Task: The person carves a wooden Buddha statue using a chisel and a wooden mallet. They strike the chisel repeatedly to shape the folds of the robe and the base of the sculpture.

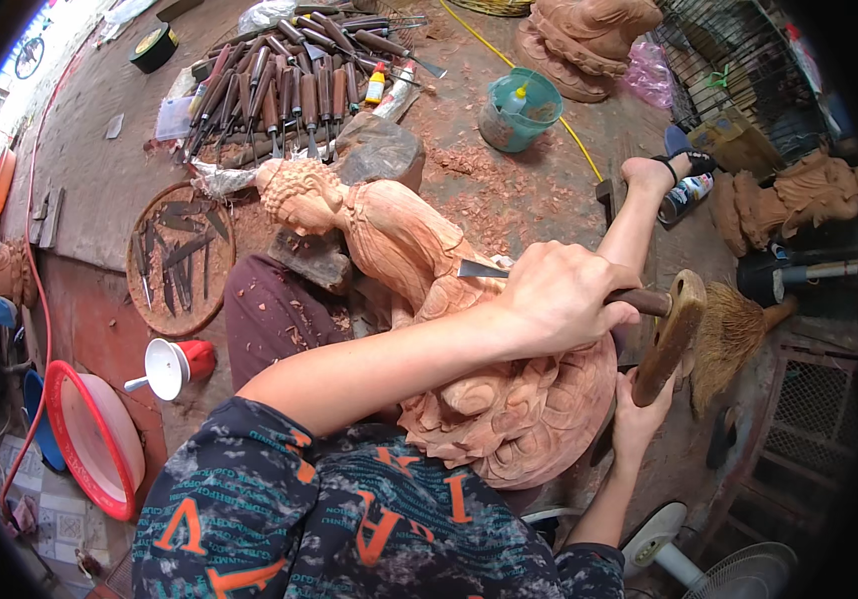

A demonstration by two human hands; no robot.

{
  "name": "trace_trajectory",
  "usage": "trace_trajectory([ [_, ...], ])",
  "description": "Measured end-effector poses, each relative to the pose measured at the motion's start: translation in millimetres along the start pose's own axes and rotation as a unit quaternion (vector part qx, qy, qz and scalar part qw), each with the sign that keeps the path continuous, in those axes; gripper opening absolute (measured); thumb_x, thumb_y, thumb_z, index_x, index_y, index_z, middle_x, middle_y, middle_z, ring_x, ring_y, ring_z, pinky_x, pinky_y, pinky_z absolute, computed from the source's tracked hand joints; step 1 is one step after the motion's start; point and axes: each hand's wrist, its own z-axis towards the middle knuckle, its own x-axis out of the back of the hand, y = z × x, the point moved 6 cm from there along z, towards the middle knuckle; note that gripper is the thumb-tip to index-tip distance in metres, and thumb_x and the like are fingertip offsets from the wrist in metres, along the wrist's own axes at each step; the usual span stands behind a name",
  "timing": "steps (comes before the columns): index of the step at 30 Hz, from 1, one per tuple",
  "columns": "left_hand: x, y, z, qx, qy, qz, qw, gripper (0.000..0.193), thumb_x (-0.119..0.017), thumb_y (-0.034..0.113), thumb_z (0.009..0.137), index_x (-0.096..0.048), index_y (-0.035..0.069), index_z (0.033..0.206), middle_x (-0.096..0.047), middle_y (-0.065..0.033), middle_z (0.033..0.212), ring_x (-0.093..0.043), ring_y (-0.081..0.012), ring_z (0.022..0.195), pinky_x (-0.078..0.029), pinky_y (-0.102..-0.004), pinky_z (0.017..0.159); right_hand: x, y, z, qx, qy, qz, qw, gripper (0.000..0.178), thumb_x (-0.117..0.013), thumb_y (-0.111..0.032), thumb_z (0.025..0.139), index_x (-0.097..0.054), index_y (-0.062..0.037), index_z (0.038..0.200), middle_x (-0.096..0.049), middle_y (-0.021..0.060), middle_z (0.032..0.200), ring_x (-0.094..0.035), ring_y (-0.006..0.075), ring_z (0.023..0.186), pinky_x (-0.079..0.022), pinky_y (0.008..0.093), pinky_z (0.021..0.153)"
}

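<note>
A carved wooden statue point(399, 235) with a curly-haired head lies tilted across my lap, its round carved base point(539, 419) toward the lower right. My left hand point(564, 295) is closed round a chisel point(643, 299). The flat metal blade rests at the figure's side, and the brown handle sticks out past my fist. Lower right of it, my right hand point(640, 417) grips a wooden mallet point(670, 344). The mallet's upper end is against or very close to the butt of the chisel handle; I cannot tell which.
Several carving tools point(289, 85) lie heaped at the back left. A round tray point(181, 260) of blades sits left of the statue. Wood blocks point(314, 258) prop its head. Behind stand a green bucket point(521, 110) and another carving point(583, 45). A broom point(733, 339) and fan point(748, 574) are at right.
</note>
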Motion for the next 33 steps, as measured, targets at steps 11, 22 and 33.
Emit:
trace_trajectory([
  [11,14,7,-8,-0.069,0.069,-0.077,0.992,0.027,-0.069,0.036,0.076,-0.07,0.016,0.094,-0.067,-0.0131,0.075,-0.065,-0.0318,0.069,-0.051,-0.0418,0.06,10,-3,-2,-0.036,-0.008,0.14,0.989,0.054,-0.063,0.007,0.079,-0.044,0.0005,0.128,-0.051,0.0014,0.085,-0.048,0.0103,0.076,-0.042,0.0236,0.075],
  [22,17,11,-18,-0.114,0.065,-0.143,0.981,0.026,-0.071,0.037,0.073,-0.071,0.019,0.092,-0.066,-0.0095,0.069,-0.064,-0.031,0.063,-0.05,-0.0414,0.056,10,-16,-16,0.09,0.021,-0.018,0.996,0.052,-0.062,0.007,0.079,-0.043,0.0037,0.128,-0.053,0.0026,0.085,-0.05,0.0105,0.074,-0.043,0.0239,0.072],
  [33,12,14,-35,-0.192,0.018,-0.138,0.971,0.027,-0.068,0.039,0.075,-0.069,0.018,0.093,-0.065,-0.0062,0.07,-0.063,-0.0286,0.062,-0.048,-0.0401,0.052,14,-10,-31,0.121,0.003,-0.028,0.992,0.055,-0.063,0.001,0.079,-0.04,0.0057,0.129,-0.046,0.0176,0.132,-0.049,0.0247,0.116,-0.036,0.0362,0.1],
])
